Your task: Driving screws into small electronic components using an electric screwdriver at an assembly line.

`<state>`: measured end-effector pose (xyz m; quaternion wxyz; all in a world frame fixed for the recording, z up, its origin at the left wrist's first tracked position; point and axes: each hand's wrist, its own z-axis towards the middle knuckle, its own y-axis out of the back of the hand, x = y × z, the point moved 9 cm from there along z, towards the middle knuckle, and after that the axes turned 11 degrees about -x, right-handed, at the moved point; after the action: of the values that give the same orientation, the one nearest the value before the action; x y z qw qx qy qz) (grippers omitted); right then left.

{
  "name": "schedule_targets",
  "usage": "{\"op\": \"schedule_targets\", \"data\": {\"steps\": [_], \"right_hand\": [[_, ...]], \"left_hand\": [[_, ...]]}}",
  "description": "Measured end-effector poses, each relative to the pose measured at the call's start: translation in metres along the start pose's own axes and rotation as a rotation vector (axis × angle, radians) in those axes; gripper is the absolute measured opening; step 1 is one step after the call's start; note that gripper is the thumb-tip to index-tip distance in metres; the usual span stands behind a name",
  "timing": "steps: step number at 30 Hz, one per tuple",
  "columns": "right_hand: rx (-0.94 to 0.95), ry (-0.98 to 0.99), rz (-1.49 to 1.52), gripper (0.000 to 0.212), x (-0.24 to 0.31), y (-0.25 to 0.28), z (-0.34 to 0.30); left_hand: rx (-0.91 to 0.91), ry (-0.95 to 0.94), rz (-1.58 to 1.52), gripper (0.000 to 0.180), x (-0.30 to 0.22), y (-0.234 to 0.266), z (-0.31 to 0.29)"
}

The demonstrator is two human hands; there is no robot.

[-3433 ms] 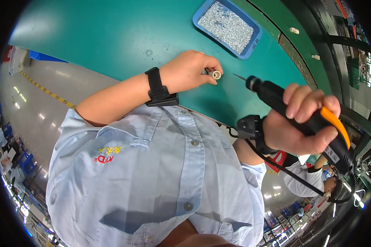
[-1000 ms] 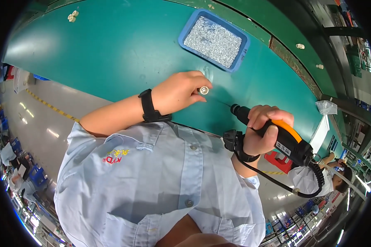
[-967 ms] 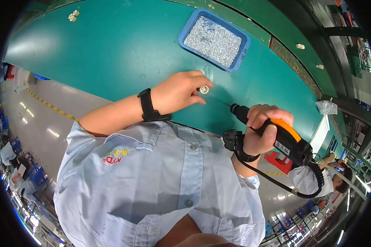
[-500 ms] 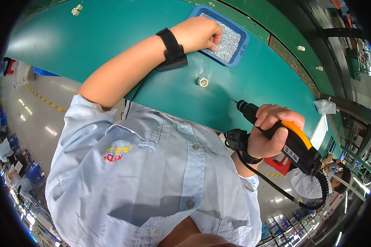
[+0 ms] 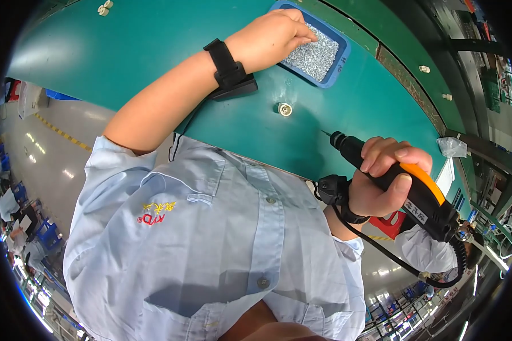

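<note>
My left hand [image 5: 272, 38] is over the far-left part of a blue tray [image 5: 343, 55] filled with small shiny metal pieces [image 5: 322, 58] that look like screws. Thumb and fingers are pinched together; whatever is between them is too small to make out. My right hand [image 5: 384, 179] is wrapped round a black and orange electric screwdriver [image 5: 430, 187], its thin bit pointing left over the bench edge. Between the two hands, a small round whitish part with a metallic centre [image 5: 285, 109] stands on the green bench top [image 5: 170, 45].
Several similar whitish parts [image 5: 104, 8] lie at the far left, and more [image 5: 424, 69] sit on the green ledge beyond. A clear plastic bag [image 5: 451, 147] lies at the right. The screwdriver's black cable [image 5: 459, 258] loops down near a person in pale clothing [image 5: 424, 250].
My left fingertips have shifted to the far right within the tray, and the hand has turned. The screwdriver stays in my right hand, slightly farther right in the picture. The view has shifted a little.
</note>
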<state>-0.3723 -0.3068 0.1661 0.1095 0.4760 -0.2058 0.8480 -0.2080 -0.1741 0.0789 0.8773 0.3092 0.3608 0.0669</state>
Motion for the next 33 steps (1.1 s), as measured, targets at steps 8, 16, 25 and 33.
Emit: {"op": "schedule_targets", "data": {"steps": [8,16,25,33], "right_hand": [[0.069,0.059,0.236,0.036,0.025,-0.018,0.012],[0.201,0.079,0.476,0.040,0.032,-0.037,0.008],[0.208,0.009,0.395,0.038,0.025,-0.047,0.002],[0.286,-0.114,0.324,0.041,0.019,-0.048,0.006]], "left_hand": [[0.119,0.262,-0.349,0.010,-0.041,0.011,-0.038],[0.111,0.357,-0.490,0.010,-0.060,0.010,-0.083],[0.154,0.325,-0.419,0.015,-0.066,0.014,-0.086],[0.210,0.240,-0.415,0.019,-0.072,0.009,-0.081]]}}
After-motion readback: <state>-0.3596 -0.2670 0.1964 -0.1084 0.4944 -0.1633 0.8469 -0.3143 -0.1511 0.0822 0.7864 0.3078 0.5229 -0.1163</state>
